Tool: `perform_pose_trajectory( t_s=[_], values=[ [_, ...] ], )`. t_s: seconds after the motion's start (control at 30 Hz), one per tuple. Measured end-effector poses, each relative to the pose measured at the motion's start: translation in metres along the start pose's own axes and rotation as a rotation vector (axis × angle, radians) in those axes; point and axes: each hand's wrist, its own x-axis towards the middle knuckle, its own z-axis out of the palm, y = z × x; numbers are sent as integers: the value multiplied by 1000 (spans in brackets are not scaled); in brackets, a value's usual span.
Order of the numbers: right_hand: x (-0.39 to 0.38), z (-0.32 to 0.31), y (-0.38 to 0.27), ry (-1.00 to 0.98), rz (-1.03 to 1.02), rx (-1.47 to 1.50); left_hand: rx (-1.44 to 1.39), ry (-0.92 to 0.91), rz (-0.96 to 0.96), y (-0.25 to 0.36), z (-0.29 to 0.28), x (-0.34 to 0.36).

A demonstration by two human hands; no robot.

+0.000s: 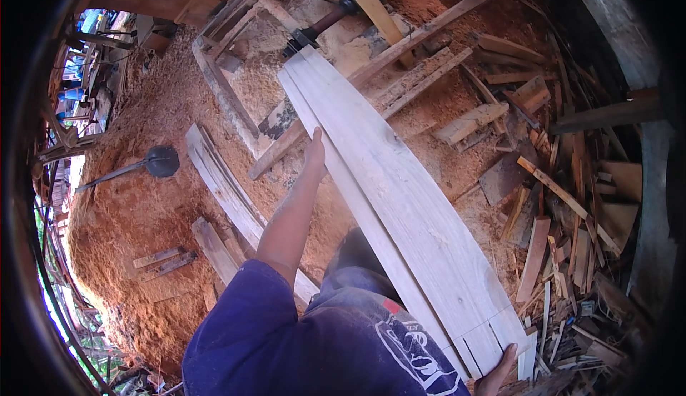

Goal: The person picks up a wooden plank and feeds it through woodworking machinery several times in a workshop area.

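A long pale board (pixel 400 189), with a narrower pale strip (pixel 357 231) along its left side, runs diagonally from the machine's dark spindle (pixel 301 38) down to my body. My left hand (pixel 315 149) grips the left edge of these boards partway up, fingers wrapped underneath and partly hidden. My right hand (pixel 500 367) is closed on the near end at lower right. My forearm and dark blue shirt cover part of a second pale, split plank (pixel 218 171) lying on the sawdust to the left.
A wooden frame (pixel 443 17) surrounds the machine. Offcuts (pixel 532 253) are piled along the right beside a weathered post (pixel 650 181). A long-handled shovel (pixel 161 160) lies on sawdust-covered ground (pixel 114 253) at left, near more short wood pieces (pixel 161 260).
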Motion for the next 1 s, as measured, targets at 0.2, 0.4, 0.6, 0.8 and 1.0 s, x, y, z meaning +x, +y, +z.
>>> perform_pose_trajectory(
  t_s=[0.2,0.4,0.6,0.8,1.0],
  values=[
    [-3,3,2,13,-15,0,-15,-50,-67,5,-3,6],
    [-6,3,5,21,-41,-4,-25,28,12,0,-8,12],
    [-8,-24,0,-69,-162,24,3,26,71,-25,-5,0],
    [36,-85,31,157,-174,177,190,59,209,-57,15,-43],
    [69,-173,73,5,-257,277,247,124,98,-26,101,-201]
  ],
)
